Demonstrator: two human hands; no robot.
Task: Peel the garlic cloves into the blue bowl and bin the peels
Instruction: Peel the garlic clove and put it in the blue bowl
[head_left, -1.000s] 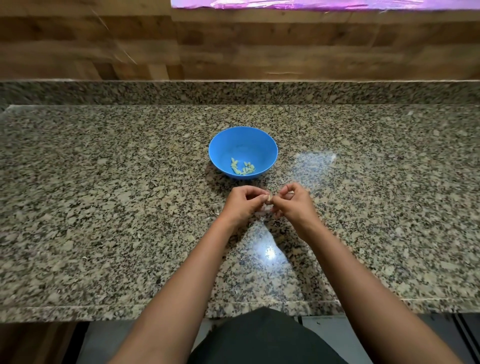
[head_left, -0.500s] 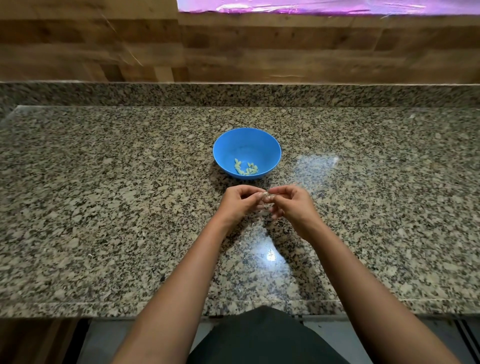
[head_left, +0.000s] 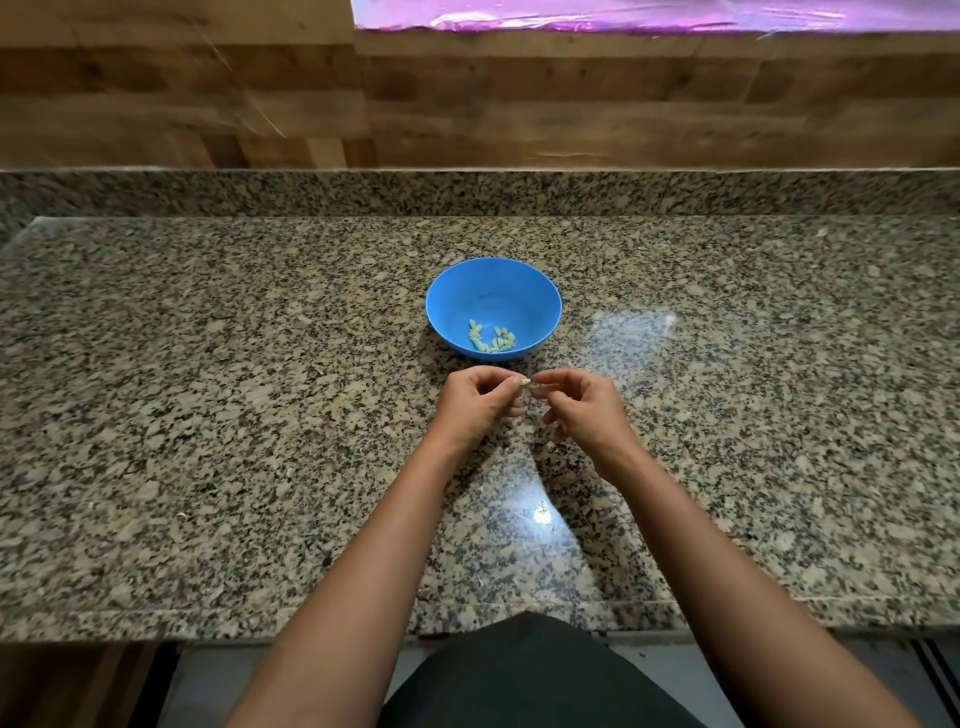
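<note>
A blue bowl (head_left: 493, 291) stands on the granite counter (head_left: 208, 415) with several pale peeled garlic cloves (head_left: 491, 338) at its bottom. Just in front of the bowl, my left hand (head_left: 478, 402) and my right hand (head_left: 582, 410) meet fingertip to fingertip. Between them they pinch a small garlic clove (head_left: 525, 383), most of it hidden by the fingers. Both hands hover a little above the counter.
A raised granite ledge (head_left: 467, 192) and a wood-pattern wall (head_left: 467, 104) close the back of the counter. The counter's front edge (head_left: 208, 618) runs across the bottom. No bin is in view. A few tiny scraps lie on the counter at the left.
Both hands stay together in front of the bowl; the fingers have shifted slightly on the clove and the right hand has drawn a little to the right.
</note>
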